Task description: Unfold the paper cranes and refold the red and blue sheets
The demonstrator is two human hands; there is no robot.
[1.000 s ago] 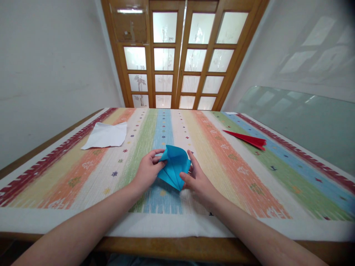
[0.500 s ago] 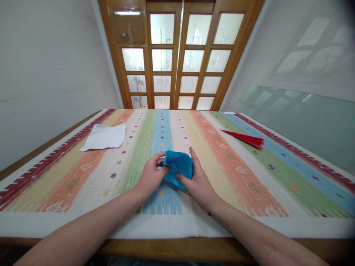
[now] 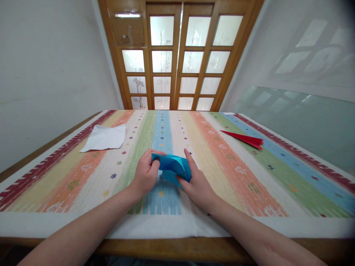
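Observation:
A folded sheet of blue paper (image 3: 174, 167) is held between both hands, just above the tablecloth near the table's front. My left hand (image 3: 146, 170) pinches its left end, with the thumb in front and the fingers curled behind. At the paper's right side, my right hand (image 3: 196, 180) grips it with the thumb on the near face; one finger points up past its edge. The paper bows open between the hands, showing a lighter blue patch on top. Some fingertips are hidden behind it.
A white sheet of paper (image 3: 104, 137) lies at the left of the striped tablecloth (image 3: 138, 147). On the right rests a narrow, pointed red folded paper (image 3: 244, 139). Walls stand on both sides, and wooden glass-paned doors (image 3: 177, 59) are beyond the table.
My left hand has moved left and closed on the paper's left end. The blue paper is now stretched wider and its folds stand open. My right hand has barely moved.

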